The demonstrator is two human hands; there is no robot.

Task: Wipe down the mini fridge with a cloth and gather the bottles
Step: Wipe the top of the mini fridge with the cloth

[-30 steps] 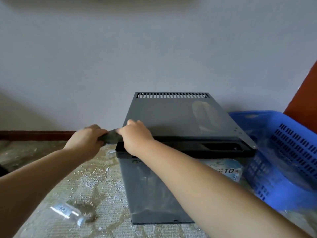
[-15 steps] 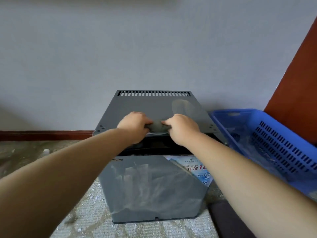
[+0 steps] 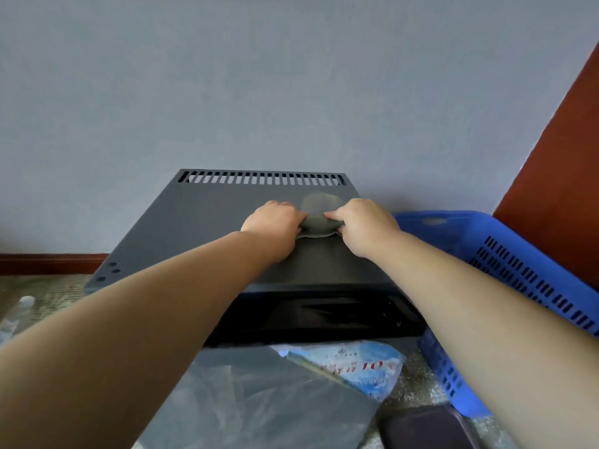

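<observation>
A dark grey mini fridge [image 3: 207,222] stands on the floor against the wall, with a row of vent slots along its back edge. A grey cloth [image 3: 317,222] lies bunched on the fridge top, right of centre. My left hand [image 3: 275,222] grips the cloth's left side and my right hand [image 3: 361,222] grips its right side, both pressing it onto the top. A clear plastic bottle [image 3: 22,306] lies on the floor at the far left, partly hidden by my left arm.
A blue slotted plastic basket [image 3: 518,264] sits right of the fridge, touching it. A printed blue-and-white plastic bag [image 3: 353,367] hangs at the fridge's front. A dark object [image 3: 428,429] lies on the patterned floor at bottom right. A red-brown panel [image 3: 560,173] leans at right.
Both hands with the cloth have moved from the fridge's front left corner across and back onto the top, right of centre. The camera has moved closer.
</observation>
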